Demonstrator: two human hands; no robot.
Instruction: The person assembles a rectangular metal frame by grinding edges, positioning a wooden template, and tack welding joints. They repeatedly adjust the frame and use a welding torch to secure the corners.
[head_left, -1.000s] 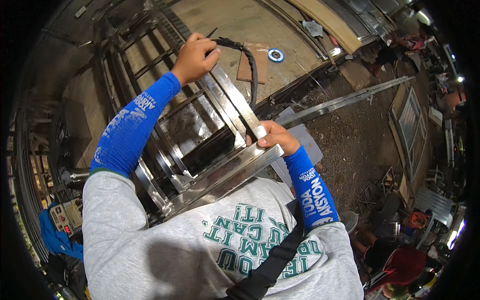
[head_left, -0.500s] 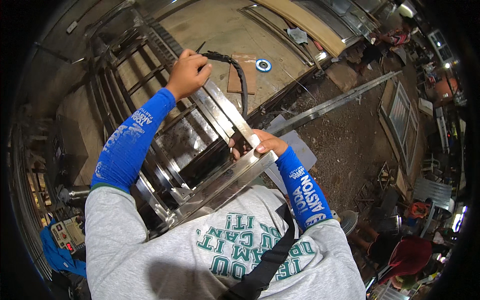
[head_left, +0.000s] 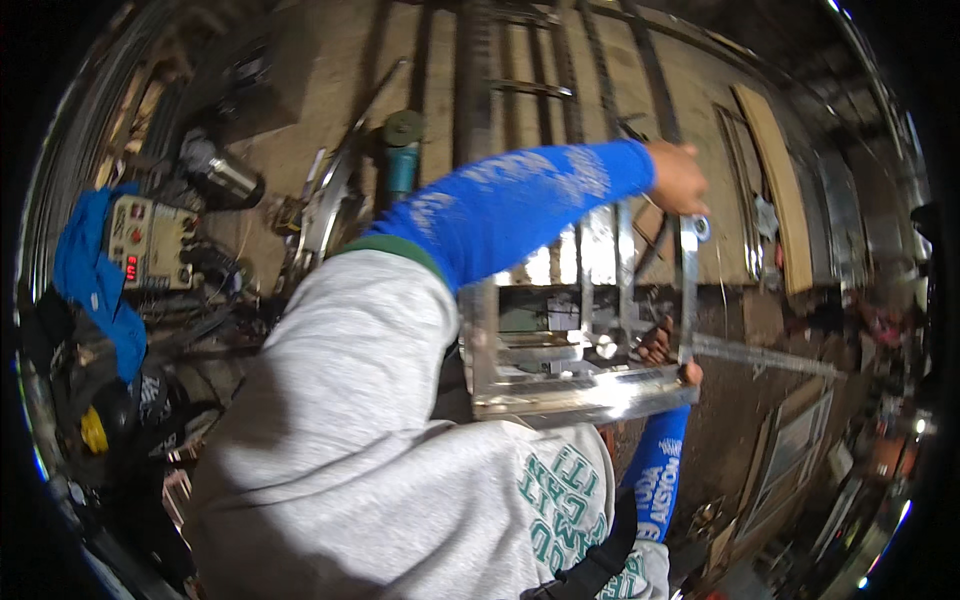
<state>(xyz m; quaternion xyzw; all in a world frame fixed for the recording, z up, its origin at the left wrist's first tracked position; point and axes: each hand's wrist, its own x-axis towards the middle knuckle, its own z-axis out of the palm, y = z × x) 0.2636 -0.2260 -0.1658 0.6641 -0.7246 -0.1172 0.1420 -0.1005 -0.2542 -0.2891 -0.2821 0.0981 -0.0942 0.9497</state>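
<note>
Steel frame (head_left: 580, 385) lies crosswise, both hands' grip on it.

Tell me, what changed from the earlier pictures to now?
The view swung left, so a grey welding machine shows. The left hand shifted along the shiny metal frame, and its black cable is out of sight. Both it and the right hand still grip the frame.

Beige control panel (head_left: 148, 240), red display, far left.
</note>
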